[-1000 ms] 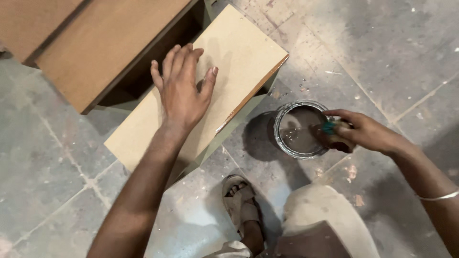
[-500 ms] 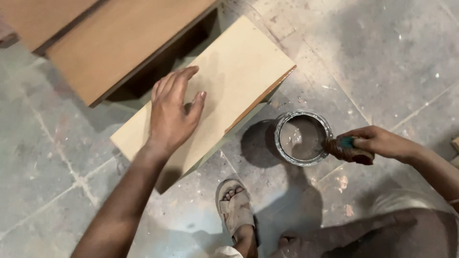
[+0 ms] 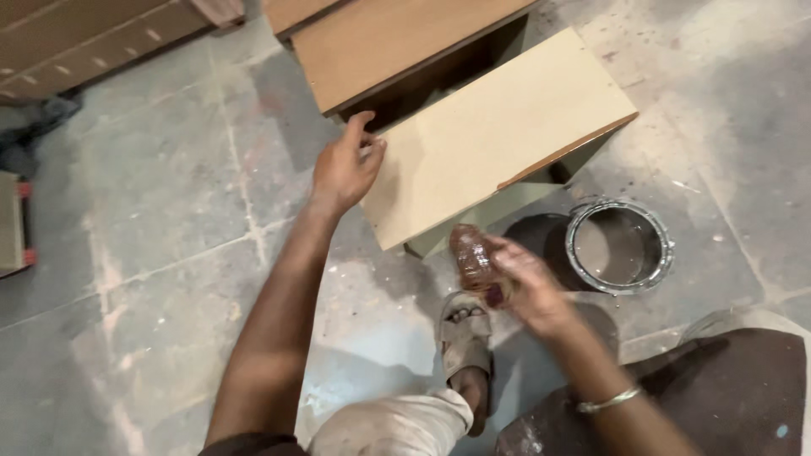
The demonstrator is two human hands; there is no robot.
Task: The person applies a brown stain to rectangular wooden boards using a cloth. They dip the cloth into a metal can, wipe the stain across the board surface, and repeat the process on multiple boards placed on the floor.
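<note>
My left hand grips the left edge of a pale cream board that lies tilted over a wooden cabinet piece. My right hand is blurred and holds a brown glue-soaked wad or brush just below the board's near corner. An open round tin with greyish-brown paste stands on the floor to the right of that hand.
A brown wooden panel lies behind the cream board. More wooden furniture stands at the top left. My sandalled foot rests on the grey tiled floor below the board. A small box sits at the left edge.
My left hand has slid from the top of the board to its left edge. My right hand has lifted away from the tin and moved left toward the board with the brown wad.
</note>
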